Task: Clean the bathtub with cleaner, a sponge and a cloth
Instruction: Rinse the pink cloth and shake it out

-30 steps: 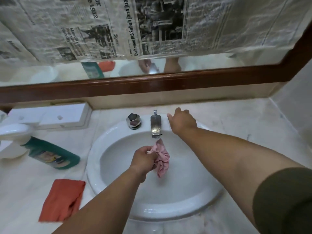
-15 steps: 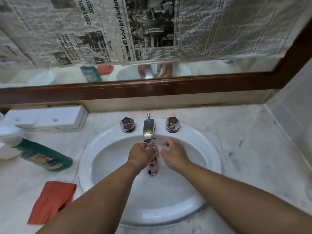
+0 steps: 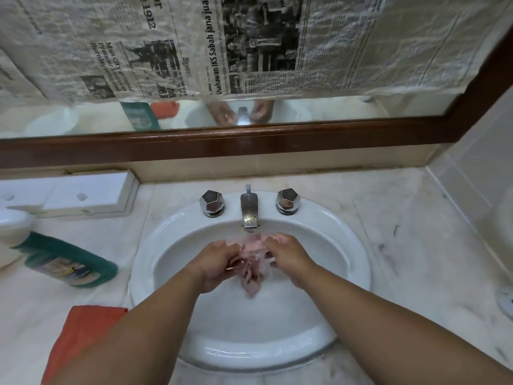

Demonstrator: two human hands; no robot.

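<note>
A wet pink cloth (image 3: 253, 282) hangs bunched between both my hands over the white sink basin (image 3: 347, 240). Water runs onto it from the chrome tap (image 3: 249, 208). My left hand (image 3: 215, 262) grips the cloth's left side and my right hand (image 3: 287, 257) grips its right side, just below the spout. A green cleaner bottle (image 3: 66, 262) lies on its side on the counter to the left. An orange cloth (image 3: 83, 329) lies flat at the front left, partly hidden by my left forearm.
Two chrome knobs (image 3: 211, 202) (image 3: 288, 200) flank the tap. A white box (image 3: 83, 194) sits at the back left and a white object (image 3: 11, 226) at the far left. A wood-framed mirror (image 3: 249, 143) covered with newspaper rises behind. A tiled wall closes the right side.
My right hand left the right knob and joined my left hand on the pink cloth. Water now flows from the tap onto the cloth.
</note>
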